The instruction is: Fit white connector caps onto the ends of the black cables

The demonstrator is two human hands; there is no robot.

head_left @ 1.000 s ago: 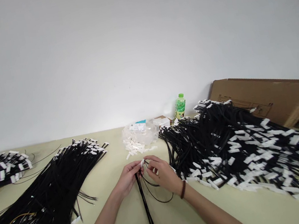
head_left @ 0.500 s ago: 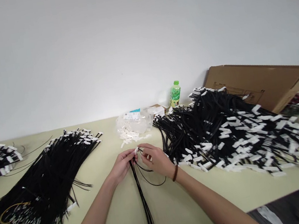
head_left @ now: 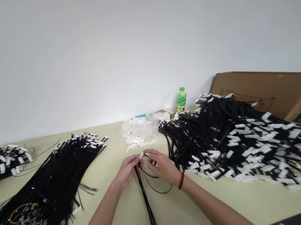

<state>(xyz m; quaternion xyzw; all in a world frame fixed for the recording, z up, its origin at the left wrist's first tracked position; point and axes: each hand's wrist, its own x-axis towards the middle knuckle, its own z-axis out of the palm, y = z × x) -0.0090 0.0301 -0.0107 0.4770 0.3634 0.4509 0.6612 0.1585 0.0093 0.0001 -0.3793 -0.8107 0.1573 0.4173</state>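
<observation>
My left hand (head_left: 129, 171) pinches a small white plastic connector (head_left: 141, 155) between thumb and fingertips. A bundle of thin black wires (head_left: 148, 208) hangs from the same hand towards the table's near edge. My right hand (head_left: 161, 167), with a brown band at its wrist, has its thumb and forefinger closed on a black wire right by the connector. One wire loop (head_left: 161, 192) droops below the right hand. How far the wire sits in the connector is too small to tell. Both hands are above the table, close together.
Loose white connectors (head_left: 136, 141) lie before a clear plastic bag (head_left: 142, 126). Black wire heaps with white ends lie at the right (head_left: 213, 133) and left (head_left: 54, 173). A green-capped bottle (head_left: 181, 100) and a cardboard box (head_left: 267, 90) stand by the wall.
The view has shifted slightly, so everything appears a little lower and further right. Both hands stay together at the white connector, with the grip much the same.
</observation>
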